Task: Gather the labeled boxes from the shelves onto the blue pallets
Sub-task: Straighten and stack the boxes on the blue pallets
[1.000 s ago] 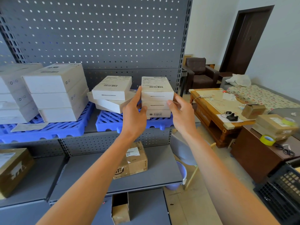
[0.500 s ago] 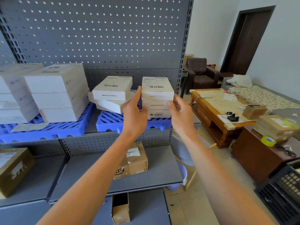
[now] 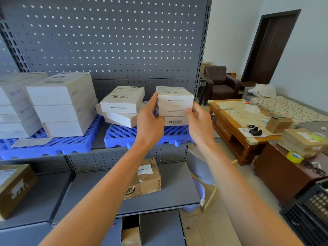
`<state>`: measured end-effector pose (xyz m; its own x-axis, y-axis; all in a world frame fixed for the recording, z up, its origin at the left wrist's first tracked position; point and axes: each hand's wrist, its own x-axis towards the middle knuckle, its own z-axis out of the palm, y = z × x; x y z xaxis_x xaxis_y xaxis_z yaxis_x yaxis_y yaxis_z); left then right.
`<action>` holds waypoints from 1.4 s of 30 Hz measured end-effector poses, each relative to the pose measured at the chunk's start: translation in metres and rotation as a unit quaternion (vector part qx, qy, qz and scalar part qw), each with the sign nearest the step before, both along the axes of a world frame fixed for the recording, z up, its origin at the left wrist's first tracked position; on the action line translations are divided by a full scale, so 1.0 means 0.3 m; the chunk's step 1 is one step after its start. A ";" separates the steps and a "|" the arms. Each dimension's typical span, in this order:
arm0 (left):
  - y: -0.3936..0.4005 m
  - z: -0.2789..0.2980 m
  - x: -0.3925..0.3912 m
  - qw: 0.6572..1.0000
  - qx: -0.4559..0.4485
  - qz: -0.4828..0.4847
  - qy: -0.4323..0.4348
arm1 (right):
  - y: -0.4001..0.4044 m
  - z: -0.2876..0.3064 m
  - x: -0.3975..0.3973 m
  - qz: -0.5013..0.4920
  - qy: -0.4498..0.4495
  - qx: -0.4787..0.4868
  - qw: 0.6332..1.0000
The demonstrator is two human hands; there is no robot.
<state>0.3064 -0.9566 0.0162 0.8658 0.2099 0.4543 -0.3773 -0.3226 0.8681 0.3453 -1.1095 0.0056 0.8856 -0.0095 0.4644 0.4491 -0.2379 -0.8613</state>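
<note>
- Both hands at the right stack of white boxes [image 3: 174, 105], which stands on the right blue pallet [image 3: 127, 135] on the upper shelf [image 3: 99, 153], at the pallet's right end.
- Left hand [image 3: 150, 119] flat against the stack's left side, thumb up along the top box [image 3: 174, 96]; fingers mostly hidden behind the hand, so cannot tell how they curl.
- Right hand [image 3: 198, 121] curled on the front right corner of the middle box [image 3: 174, 110], fingers [image 3: 189, 110] pinching it there.
- Bottom box [image 3: 175, 121] with barcode sticking out slightly, not flush with the two above, as far as visible.
- Probably a squaring of the stack: best to press from both sides evenly, with palms flat, and to push the upper boxes back until the fronts line up.
- Good to keep the stack well inside the pallet edge, because the shelf ends just beside it on the right.
- Neighbouring stack [image 3: 122, 107] leaning and crooked, its lower boxes turned; worth straightening afterwards, gently, to avoid sliding.
- Brown labeled box [image 3: 143, 180] on the lower shelf not yet on a pallet; likely one of the boxes left to gather.
</note>
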 end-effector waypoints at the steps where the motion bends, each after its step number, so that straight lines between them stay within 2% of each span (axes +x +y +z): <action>1: -0.006 0.005 0.002 1.000 -0.005 -0.004 0.000 | 0.000 0.000 0.006 0.002 0.003 0.001 1.000; 10: -0.006 -0.018 0.037 1.000 0.004 0.005 0.023 | 0.011 -0.030 0.047 0.009 0.027 -0.004 1.000; 36: -0.022 -0.043 -0.045 0.999 0.034 0.005 -0.001 | 0.003 -0.044 -0.033 0.009 0.041 -0.040 0.998; 42: -0.010 -0.061 -0.080 0.998 0.025 0.047 0.014 | -0.003 -0.058 -0.071 -0.003 0.032 -0.069 0.997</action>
<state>0.2823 -0.9595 -0.0022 0.8552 0.2694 0.4428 -0.3197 -0.3984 0.8597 0.3240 -1.1102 -0.0117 0.9137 0.0455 0.4037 0.3922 -0.3587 -0.8471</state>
